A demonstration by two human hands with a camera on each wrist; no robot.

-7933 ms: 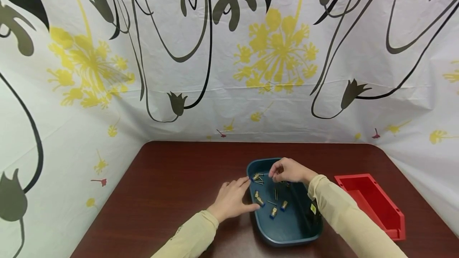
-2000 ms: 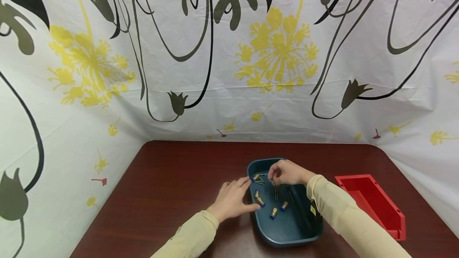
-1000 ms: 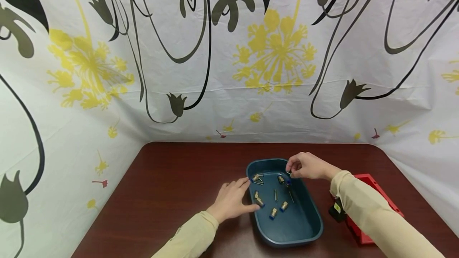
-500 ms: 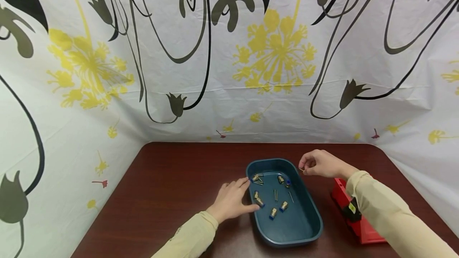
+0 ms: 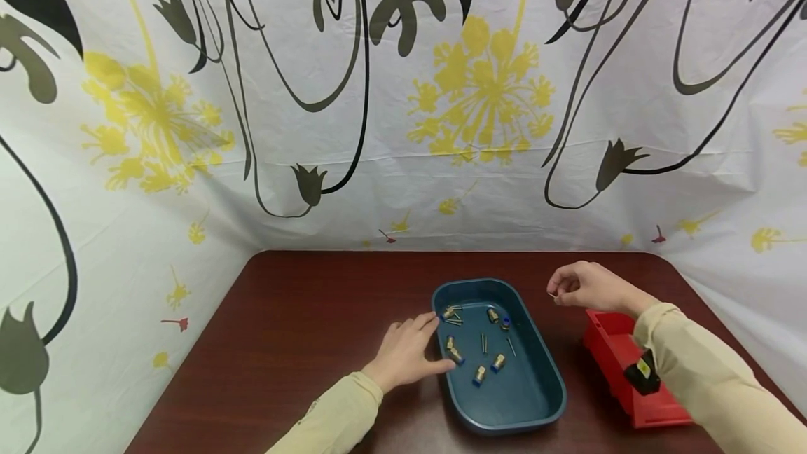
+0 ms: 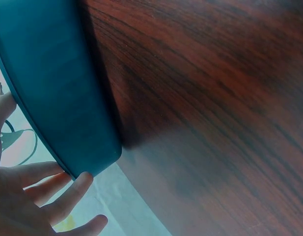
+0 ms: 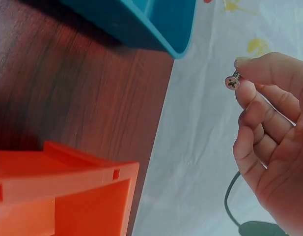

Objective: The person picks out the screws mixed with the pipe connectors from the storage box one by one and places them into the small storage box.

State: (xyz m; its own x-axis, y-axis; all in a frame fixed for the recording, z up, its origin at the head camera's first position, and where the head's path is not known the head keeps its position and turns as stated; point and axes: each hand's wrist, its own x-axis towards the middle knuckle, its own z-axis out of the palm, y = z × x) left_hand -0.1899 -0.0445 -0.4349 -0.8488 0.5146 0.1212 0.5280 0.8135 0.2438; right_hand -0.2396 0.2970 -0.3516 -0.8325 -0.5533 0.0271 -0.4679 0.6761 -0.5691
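Note:
My right hand point(image 5: 586, 287) is raised between the blue tray and the red bin point(image 5: 630, 363). Its thumb and forefinger pinch a screw point(image 7: 233, 82), whose cross-slotted head shows in the right wrist view. My left hand point(image 5: 410, 352) rests against the left rim of the blue tray point(image 5: 548, 398), fingers spread and straight, fingertips touching the rim in the left wrist view. Inside the tray lie several brass fittings with blue ends, among them one brass fitting point(image 5: 498, 363) near the middle, and several loose screws, such as a thin screw point(image 5: 511, 347) on the right.
The dark wooden table point(image 5: 302, 342) carries both containers, the red bin standing right of the tray. A patterned white cloth point(image 5: 391, 125) hangs behind and at the sides. A small black device point(image 5: 643, 372) is strapped at my right wrist, above the bin.
My right hand has taken a screw from the upper part of the tray, lifted it over the right rim and carried it right, near the bin. The left hand has stayed in place.

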